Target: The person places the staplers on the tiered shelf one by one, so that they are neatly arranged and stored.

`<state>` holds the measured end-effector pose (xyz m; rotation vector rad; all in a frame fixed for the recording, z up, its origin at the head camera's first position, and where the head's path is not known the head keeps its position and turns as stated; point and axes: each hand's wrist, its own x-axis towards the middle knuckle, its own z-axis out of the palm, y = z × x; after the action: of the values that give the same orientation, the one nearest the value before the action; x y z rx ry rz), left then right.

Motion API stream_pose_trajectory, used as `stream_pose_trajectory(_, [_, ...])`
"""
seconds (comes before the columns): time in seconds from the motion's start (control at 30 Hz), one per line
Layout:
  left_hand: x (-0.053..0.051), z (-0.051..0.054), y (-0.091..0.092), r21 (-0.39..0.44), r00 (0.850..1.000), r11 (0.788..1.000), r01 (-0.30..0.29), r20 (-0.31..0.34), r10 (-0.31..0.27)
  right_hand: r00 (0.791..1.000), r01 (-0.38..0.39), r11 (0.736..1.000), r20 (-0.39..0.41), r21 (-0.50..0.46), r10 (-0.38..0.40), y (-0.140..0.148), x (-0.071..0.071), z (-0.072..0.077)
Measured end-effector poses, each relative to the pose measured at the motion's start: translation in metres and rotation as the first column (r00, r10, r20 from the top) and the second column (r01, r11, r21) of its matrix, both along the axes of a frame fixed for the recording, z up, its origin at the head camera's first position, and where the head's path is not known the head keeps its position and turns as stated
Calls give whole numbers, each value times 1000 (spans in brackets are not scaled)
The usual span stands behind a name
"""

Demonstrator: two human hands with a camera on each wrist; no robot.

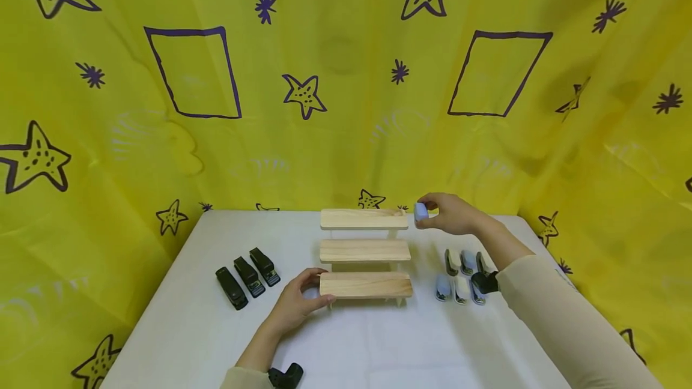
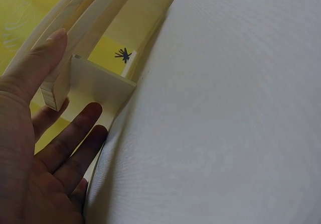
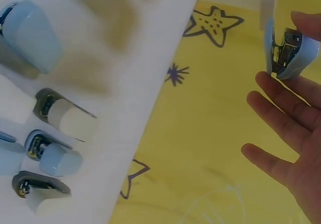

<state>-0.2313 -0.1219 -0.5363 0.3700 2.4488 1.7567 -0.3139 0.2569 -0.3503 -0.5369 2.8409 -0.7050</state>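
A sleeve (image 1: 567,317) leads to the right hand (image 1: 451,215), pinching one raised stapler (image 1: 421,212) at the rack's (image 1: 365,250) two o'clock; the left hand (image 1: 296,304) grips its eight-o'clock end. Six staplers (image 1: 462,289) at four, three black ones (image 1: 249,277) at nine, lie unlifted.

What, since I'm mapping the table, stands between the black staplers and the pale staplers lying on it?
The head view shows the wooden three-step stand between them, with the left hand holding its near left end.

The right hand (image 1: 446,214) pinches, its arm (image 1: 557,311) stretched forward, while the left hand (image 1: 296,305) grips, thumb (image 2: 42,66) spread from the fingers (image 2: 70,136).
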Motion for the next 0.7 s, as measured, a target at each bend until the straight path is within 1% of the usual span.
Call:
stream_pose_trajectory(0.2, [-1,1,1,-19,1000,1000,1,-6,-1,1000,-10,1000,-2,7,10,-7,-3,9])
stream_pose_trajectory(0.37, [-2,1,2,-38,1000,999,17,-15,-18,1000,-19,1000,-18,-1,19,-11,-2,10])
stream_pose_trajectory(0.5, [-1,1,1,-46,1000,999,13,-16,-14,999,-37,999,-22,-25,37,-19,-3,12])
stream_pose_trajectory(0.7, [-1,0,0,-36,1000,999,10,-15,-10,997,-71,996,-20,-45,70,-34,-7,15])
